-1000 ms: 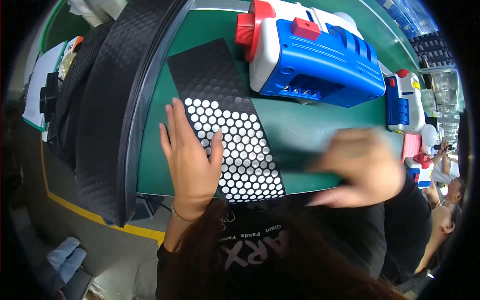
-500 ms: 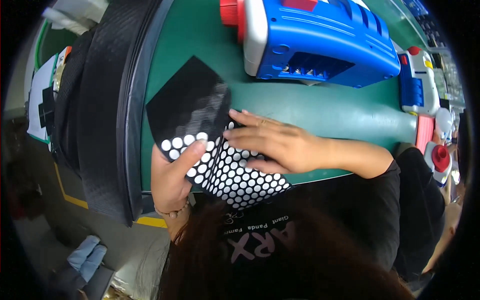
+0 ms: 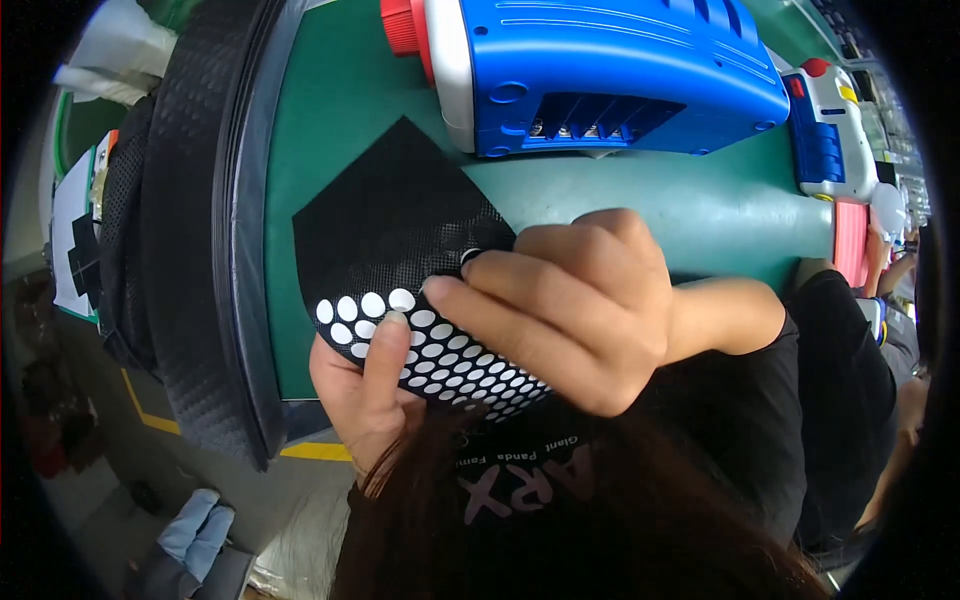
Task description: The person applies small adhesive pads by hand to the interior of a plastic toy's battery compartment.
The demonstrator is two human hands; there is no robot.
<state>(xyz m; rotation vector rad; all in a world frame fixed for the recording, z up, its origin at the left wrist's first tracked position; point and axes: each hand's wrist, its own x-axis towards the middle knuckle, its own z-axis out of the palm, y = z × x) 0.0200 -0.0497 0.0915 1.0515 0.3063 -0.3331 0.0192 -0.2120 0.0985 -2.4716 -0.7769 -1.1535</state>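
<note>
A black sheet (image 3: 390,190) with rows of white round stickers (image 3: 435,350) on its lower part lies tilted before me. My left hand (image 3: 365,385) grips its lower left edge, thumb on top among the dots. My right hand (image 3: 590,300) is closed in a pinch over the sheet's right side. At its fingertips shows a small round sticker (image 3: 470,257), dark with a pale rim. The right hand hides part of the dotted area. Beyond lies a blue and white plastic toy-like case (image 3: 620,70) with a red knob and an open compartment showing metal contacts.
The green tabletop (image 3: 320,120) is bordered at left by tall black textured sheets (image 3: 190,230). A second blue and white case (image 3: 835,140) and a pink block (image 3: 850,240) stand at far right. Another person's arm (image 3: 880,260) shows there.
My right hand has gone from lying flat with fingers spread on the dots to a raised pinch. The sheet's folded area has opened flatter, and the view has shifted slightly.
</note>
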